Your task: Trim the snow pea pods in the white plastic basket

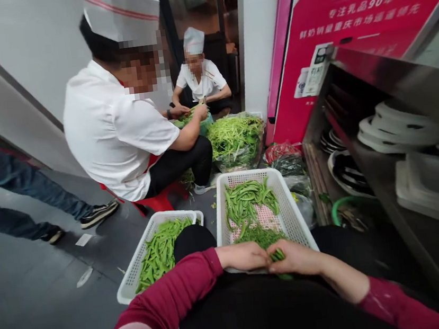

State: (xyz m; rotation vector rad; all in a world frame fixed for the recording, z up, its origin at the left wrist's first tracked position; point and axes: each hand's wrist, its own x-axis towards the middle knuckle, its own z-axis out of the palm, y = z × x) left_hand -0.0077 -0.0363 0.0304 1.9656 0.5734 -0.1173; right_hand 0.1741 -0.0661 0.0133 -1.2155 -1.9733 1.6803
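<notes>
- Shelving unit (372,73), one: standing at the right, bearing stacked white plates (394,124).
- Co-workers, two: one (98,126) sitting on a red stool and handling greens, the other (201,84) facing that person.
- Heap of leafy greens (238,135), one: standing beyond the large basket's far edge.
- Large white basket (295,214), one: resting before the person; long green beans (247,198) lying towards its far edge, fine green bits (260,236) gathering by its near edge.
- Smaller white basket (128,285), one: sitting left of the large one, green pods (160,252) filling much of it.
- Hands, a pair: meeting over the large basket's near edge; the right hand (295,257) is curling round a few green pieces (278,255), while the left hand (252,256) is bringing its fingertips against them, apparently pinching an end, though the fingers are partly hiding it.
</notes>
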